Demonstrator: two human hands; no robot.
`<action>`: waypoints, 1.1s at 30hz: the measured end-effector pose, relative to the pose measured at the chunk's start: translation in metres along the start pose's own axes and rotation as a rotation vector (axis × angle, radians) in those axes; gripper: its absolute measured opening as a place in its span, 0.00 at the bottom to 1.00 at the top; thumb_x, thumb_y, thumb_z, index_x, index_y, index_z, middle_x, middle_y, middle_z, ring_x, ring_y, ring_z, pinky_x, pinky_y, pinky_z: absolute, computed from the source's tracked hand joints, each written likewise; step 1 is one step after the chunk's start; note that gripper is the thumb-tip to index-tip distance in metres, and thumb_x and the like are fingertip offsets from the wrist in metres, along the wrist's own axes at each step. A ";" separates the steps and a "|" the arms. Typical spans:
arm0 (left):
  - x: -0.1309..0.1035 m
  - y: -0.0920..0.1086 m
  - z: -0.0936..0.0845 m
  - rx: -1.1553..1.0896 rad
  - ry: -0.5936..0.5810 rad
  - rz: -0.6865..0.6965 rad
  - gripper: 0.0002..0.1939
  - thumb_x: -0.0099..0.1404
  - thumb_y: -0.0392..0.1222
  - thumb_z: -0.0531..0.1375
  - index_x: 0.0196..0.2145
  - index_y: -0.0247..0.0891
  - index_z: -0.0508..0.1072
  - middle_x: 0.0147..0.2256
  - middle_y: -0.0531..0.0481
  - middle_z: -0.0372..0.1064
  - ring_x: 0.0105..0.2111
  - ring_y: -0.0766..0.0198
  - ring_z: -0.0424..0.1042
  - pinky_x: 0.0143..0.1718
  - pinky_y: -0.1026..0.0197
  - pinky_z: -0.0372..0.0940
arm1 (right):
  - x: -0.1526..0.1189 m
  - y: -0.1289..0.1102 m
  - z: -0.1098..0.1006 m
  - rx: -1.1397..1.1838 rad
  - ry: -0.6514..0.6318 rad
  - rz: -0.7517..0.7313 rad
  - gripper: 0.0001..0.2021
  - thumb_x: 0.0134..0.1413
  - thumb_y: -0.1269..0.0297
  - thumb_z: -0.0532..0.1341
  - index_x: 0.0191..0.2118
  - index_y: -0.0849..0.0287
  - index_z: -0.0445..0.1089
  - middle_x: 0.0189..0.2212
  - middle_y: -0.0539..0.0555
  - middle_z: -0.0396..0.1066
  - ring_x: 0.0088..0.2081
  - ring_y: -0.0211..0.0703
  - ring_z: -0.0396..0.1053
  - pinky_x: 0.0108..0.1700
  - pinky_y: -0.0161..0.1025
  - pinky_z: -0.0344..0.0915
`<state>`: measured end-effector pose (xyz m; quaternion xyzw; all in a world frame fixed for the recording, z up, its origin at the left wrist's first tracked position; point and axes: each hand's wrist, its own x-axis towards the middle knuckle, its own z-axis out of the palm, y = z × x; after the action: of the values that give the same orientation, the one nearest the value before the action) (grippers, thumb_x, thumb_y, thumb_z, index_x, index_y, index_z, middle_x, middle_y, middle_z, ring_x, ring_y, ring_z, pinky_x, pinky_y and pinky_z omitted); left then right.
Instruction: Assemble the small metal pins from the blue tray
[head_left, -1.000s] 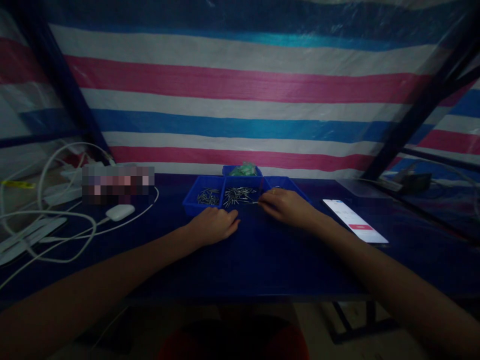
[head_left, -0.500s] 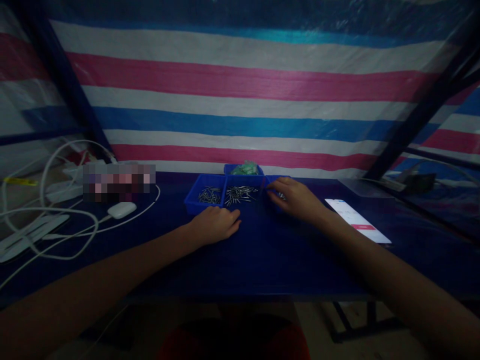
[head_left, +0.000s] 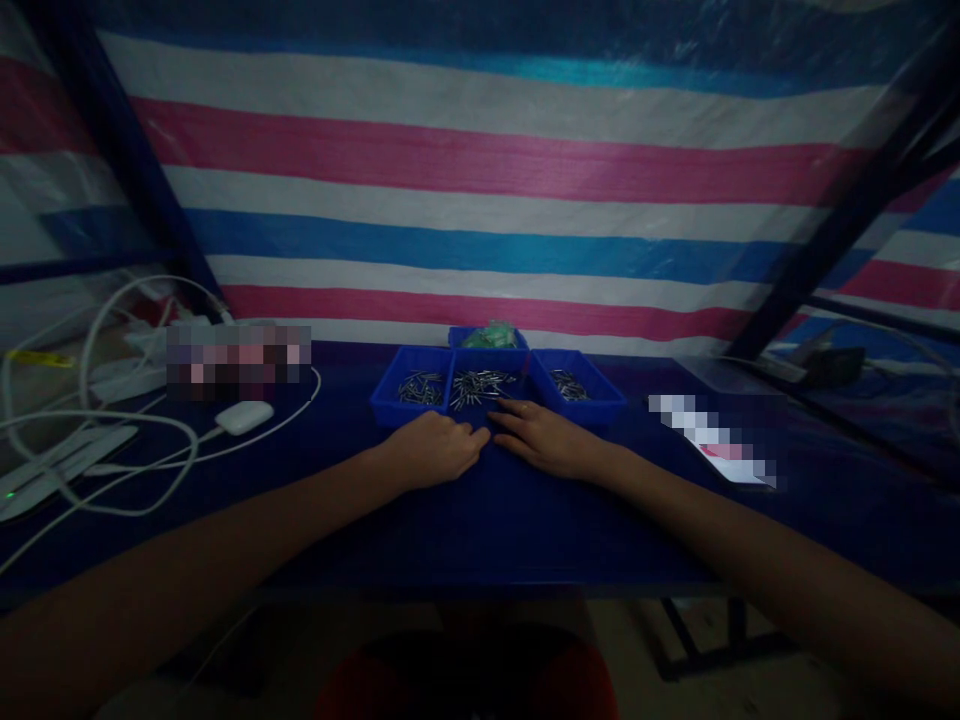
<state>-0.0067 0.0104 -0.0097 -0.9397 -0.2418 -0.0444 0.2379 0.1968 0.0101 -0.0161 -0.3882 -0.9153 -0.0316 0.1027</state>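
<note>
From where I stood, the person's right hand point(head_left: 551, 437) lay low over the table point(head_left: 487, 530), thumb and fingers apart, reaching towards the near edge of the loose metal pieces point(head_left: 480, 388). I could see nothing clamped in it, though a fingertip might have been touching a piece. The left hand point(head_left: 439, 447) was loosely curled just beside it; I couldn't tell whether its fingers held anything.

Taking the person's seat as the dial's centre, the loose pieces lay at twelve, between a blue tray point(head_left: 386, 400) at eleven and another tray point(head_left: 604, 395) at one. Both held similar pieces, probably set so close to keep either hand's reach short, their walls stopping the pieces rolling off. Beyond, at twelve, a back tray point(head_left: 454, 338) held green material point(head_left: 491, 335). The phone point(head_left: 712, 445) lay towards two, likely clear of the working spot.
</note>
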 end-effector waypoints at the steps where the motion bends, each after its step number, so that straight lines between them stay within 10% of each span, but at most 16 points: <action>1: 0.000 0.000 0.000 0.004 0.005 0.004 0.08 0.63 0.38 0.48 0.35 0.35 0.65 0.24 0.49 0.68 0.20 0.62 0.69 0.17 0.65 0.56 | 0.000 0.000 0.000 0.004 -0.001 0.002 0.23 0.59 0.56 0.45 0.53 0.67 0.59 0.52 0.66 0.57 0.54 0.50 0.55 0.53 0.47 0.54; 33: 0.001 -0.004 0.001 -0.062 -0.009 -0.001 0.09 0.63 0.39 0.47 0.36 0.35 0.65 0.25 0.49 0.69 0.23 0.63 0.69 0.21 0.64 0.58 | 0.001 -0.002 0.002 0.039 0.023 0.009 0.25 0.59 0.55 0.45 0.54 0.69 0.58 0.52 0.67 0.58 0.53 0.51 0.55 0.53 0.47 0.54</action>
<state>-0.0074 0.0141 -0.0091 -0.9467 -0.2417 -0.0480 0.2074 0.1946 0.0102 -0.0178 -0.3898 -0.9128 -0.0177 0.1210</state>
